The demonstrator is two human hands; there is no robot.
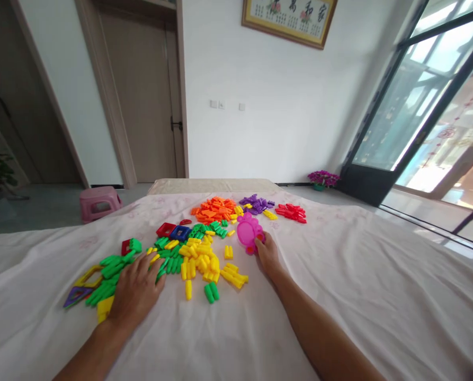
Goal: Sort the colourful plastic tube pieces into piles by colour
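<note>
My right hand (268, 255) grips the edge of a pink, scalloped plastic toy piece (246, 233) with a round middle and small red spots, held above the cloth. Palm down, my left hand (137, 280) rests on the green plastic building blocks (109, 267) with its fingers apart; its fingertips partly cover the blocks. Right of that hand spreads a heap of yellow blocks (200, 256). Two green blocks (211, 292) lie side by side in front of the heap.
Behind are piles of orange blocks (214, 210), purple blocks (256, 203) and red blocks (292, 212). Red and blue square frames (180, 233) lie near the green blocks. A white cloth (339, 275) covers the surface. A pink stool (100, 203) stands at left.
</note>
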